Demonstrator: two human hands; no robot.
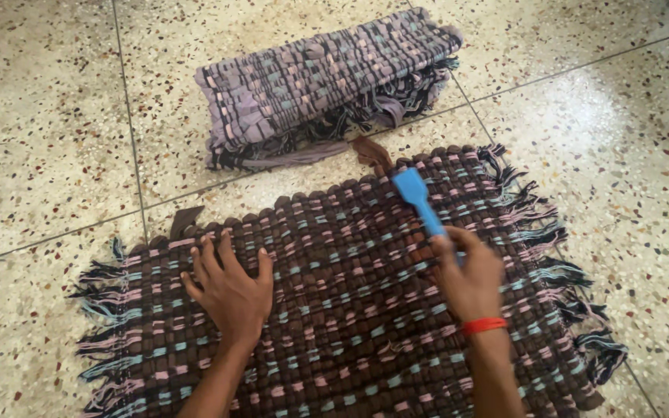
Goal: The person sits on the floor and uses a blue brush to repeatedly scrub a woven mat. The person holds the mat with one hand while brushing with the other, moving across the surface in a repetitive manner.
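At the left edge, loose fringe (102,325) in pink, pale blue and dark threads trails from the woven mat (350,310) onto the speckled terrazzo floor (40,116); the mat itself, brown with pink and blue flecks, lies flat across the near middle of the scene and runs off the near edge. The left hand (230,290) rests palm down on the left part of the mat, its fingers spread apart and pressed flat, holding nothing. Farther off, beyond a tile joint and well apart from the hands, a folded stack of mats (327,81) in grey-purple, pink and black sits on the floor, its far end angled to the right. A small brown scrap (372,155) pokes out from the far edge of the flat mat, near the stack. Right of centre, the right hand (470,279) has its fingers closed around the handle of a blue flat-bladed tool (420,201); the blade points away and to the left, lying over the mat's far part; a red band (483,326) circles that wrist. More fringe (567,271) fans out along the mat's right edge.
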